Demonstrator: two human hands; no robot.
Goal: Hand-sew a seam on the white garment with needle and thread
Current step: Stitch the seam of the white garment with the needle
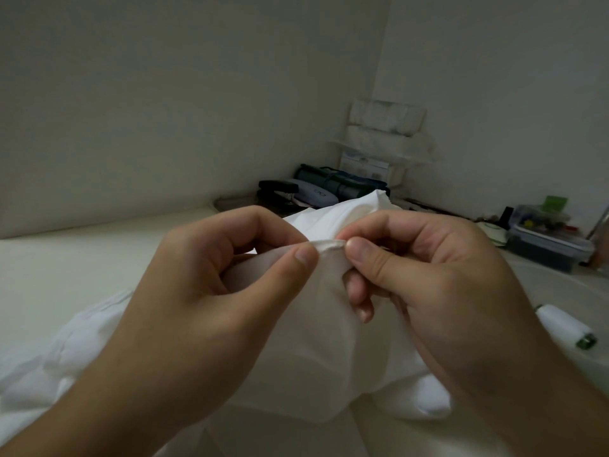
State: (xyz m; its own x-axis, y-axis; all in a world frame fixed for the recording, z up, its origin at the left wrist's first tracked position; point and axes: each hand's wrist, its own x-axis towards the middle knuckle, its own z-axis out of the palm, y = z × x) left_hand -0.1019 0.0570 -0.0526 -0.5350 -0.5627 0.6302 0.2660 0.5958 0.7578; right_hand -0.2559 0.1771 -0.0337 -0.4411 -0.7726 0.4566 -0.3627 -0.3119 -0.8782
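Note:
The white garment [316,341] lies bunched on the pale table and rises between my hands. My left hand [204,298] pinches its folded edge [329,246] between thumb and forefinger. My right hand [438,278] pinches the same edge just to the right, thumb against forefinger, its other fingers curled under the cloth. No needle or thread shows at the fingertips. A white thread spool [565,326] with a green end lies on the table to the right of my right hand.
At the far right stands a clear plastic box [548,240] of small sewing items. In the back corner are a black stapler [280,189], a dark green bag [339,183] and stacked white packs [385,133]. Walls close off the back and the right.

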